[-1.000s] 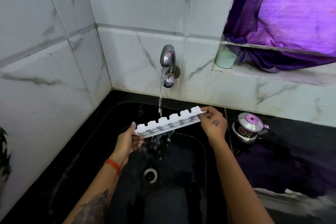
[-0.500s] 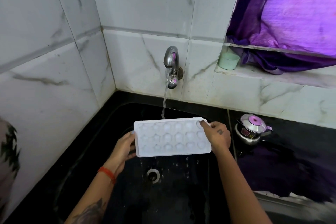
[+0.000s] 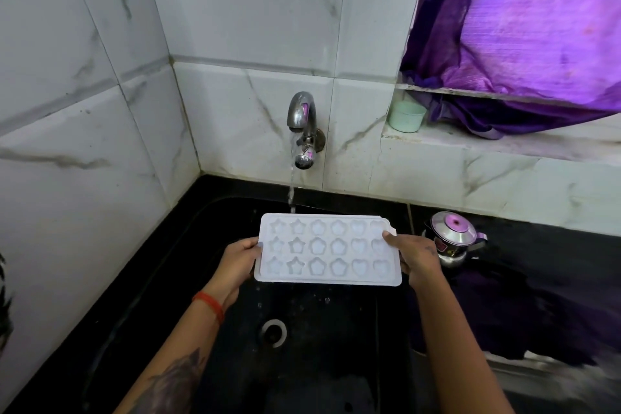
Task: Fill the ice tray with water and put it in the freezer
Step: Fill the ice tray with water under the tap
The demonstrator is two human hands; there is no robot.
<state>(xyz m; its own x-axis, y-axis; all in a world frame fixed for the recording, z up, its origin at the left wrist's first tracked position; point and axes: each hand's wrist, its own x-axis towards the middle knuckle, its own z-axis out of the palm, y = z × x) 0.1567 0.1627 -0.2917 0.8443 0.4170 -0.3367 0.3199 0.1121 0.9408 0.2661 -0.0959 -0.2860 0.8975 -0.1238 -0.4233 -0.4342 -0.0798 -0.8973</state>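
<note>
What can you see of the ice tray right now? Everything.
The ice tray is white, plastic-looking, rectangular, with three rows of six star-, flower- and heart-shaped cavities. It is held roughly level, face up, over the black sink. The left hand grips its left end, the right hand its right. The tap's stream meets its far edge.

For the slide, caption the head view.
Both hands, left and right, hold the tray level under the running tap.

ice tray (image 3: 327, 250) white | sink (image 3: 336, 363) black | tiles (image 3: 84, 111) white, grey-veined | curtain (image 3: 524, 27) purple
</note>
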